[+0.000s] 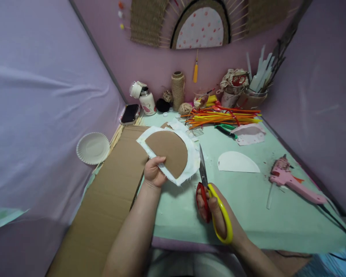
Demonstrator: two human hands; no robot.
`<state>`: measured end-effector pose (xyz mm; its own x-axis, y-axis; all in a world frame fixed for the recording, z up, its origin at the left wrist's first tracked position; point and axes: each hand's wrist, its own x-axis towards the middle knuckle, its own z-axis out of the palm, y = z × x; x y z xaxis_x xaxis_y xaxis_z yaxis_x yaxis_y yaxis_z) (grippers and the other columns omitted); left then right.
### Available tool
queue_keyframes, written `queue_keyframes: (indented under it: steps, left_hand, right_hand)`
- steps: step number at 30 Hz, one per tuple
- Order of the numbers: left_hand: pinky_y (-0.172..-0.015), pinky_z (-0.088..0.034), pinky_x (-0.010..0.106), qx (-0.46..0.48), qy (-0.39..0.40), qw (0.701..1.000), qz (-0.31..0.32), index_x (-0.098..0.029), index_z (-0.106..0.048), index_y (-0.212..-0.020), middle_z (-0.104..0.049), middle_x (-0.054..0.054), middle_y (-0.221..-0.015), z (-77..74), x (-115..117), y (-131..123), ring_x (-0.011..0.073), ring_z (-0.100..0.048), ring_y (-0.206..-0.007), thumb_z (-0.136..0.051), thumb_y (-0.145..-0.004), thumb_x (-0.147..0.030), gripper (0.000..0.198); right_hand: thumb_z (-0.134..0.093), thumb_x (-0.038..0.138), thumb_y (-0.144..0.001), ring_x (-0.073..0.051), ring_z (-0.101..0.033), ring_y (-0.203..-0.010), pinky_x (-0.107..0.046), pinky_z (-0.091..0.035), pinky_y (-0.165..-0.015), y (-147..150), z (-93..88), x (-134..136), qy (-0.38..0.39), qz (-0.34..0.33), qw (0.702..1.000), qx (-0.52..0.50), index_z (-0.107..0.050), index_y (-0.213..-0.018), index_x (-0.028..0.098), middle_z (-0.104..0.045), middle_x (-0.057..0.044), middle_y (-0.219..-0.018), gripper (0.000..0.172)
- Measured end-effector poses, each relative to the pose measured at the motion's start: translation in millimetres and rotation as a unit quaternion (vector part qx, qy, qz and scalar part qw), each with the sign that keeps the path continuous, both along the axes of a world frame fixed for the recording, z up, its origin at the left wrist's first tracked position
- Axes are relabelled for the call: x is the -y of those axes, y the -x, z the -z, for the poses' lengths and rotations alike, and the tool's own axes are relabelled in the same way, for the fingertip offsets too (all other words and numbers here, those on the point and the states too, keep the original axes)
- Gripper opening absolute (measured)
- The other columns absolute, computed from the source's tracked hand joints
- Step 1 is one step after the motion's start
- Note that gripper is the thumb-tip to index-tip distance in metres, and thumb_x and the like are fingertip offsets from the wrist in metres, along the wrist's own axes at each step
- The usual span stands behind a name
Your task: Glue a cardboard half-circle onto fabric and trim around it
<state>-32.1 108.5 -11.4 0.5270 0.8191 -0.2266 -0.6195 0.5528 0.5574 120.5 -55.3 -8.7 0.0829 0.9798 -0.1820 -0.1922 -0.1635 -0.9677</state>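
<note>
My left hand (155, 172) pinches the straight edge of a brown cardboard half-disc (173, 150) lying on a white cloth (192, 159). The cloth reaches past the cardboard on all sides and has frayed edges. Scissors (203, 175) with one red and one yellow handle are in my right hand (213, 207), fingers through the loops. Their blades point up beside the cloth's right edge and look nearly closed. Whether they touch the cloth is hard to tell.
A large cardboard sheet (112, 184) covers the table's left side, near a paper plate (93, 148). To the right are a white half-disc (238, 162) and a pink glue gun (296, 182) with a cord. Orange and yellow sticks (222, 116) lie behind, beside green-handled pliers (226, 130).
</note>
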Motion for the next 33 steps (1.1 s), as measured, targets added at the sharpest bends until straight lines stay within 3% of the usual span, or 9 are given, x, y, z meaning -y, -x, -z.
queue_keyframes:
  steps: [8,20,26,33]
  left_hand:
    - [-0.114,-0.042,0.05,-0.004,-0.003,1.0,0.003,-0.011,-0.063,-0.127,-0.077,0.011,-0.109,1.2,1,1,0.0324,-0.063,-0.122,-0.052,-0.07,-0.011,0.058]
    - [-0.111,-0.044,0.053,-0.021,-0.006,1.0,0.01,-0.012,-0.065,-0.125,-0.078,0.012,-0.102,-2.0,5,-1,0.0355,-0.065,-0.119,-0.058,-0.067,-0.008,0.059]
    - [-0.109,-0.047,0.05,-0.026,0.001,1.0,0.012,-0.011,-0.064,-0.125,-0.078,0.012,-0.101,-1.6,5,0,0.0337,-0.066,-0.116,-0.054,-0.068,-0.008,0.058]
    - [-0.11,-0.045,0.052,-0.027,0.005,0.999,0.022,-0.009,-0.067,-0.12,-0.078,0.012,-0.097,-2.8,5,0,0.0351,-0.066,-0.116,-0.057,-0.066,-0.009,0.055]
  right_hand:
    - [-0.043,0.088,-0.078,-0.009,-0.036,-0.05,-0.025,-0.033,-0.046,-4,-3.5,1,-0.002,-0.01,1.0,0.025,-0.044,-0.093,0.023,-0.043,0.005,-0.067,0.067]
    - [-0.043,0.078,-0.087,-0.012,-0.037,-0.053,-0.025,-0.036,-0.049,-11,8.2,9,-0.014,-0.013,0.999,0.05,-0.044,-0.092,0.023,-0.043,0.005,-0.067,0.055]
    - [-0.052,0.079,-0.082,-0.008,-0.035,-0.046,-0.022,-0.031,-0.042,-8,1.6,9,0.02,0.032,0.998,0.05,-0.045,-0.086,0.023,-0.042,0.008,-0.061,0.056]
    - [-0.064,0.078,-0.071,-0.006,-0.033,-0.039,-0.019,-0.027,-0.037,-12,0.0,9,0.07,0.037,0.996,0.032,-0.042,-0.078,0.024,-0.04,0.01,-0.054,0.059]
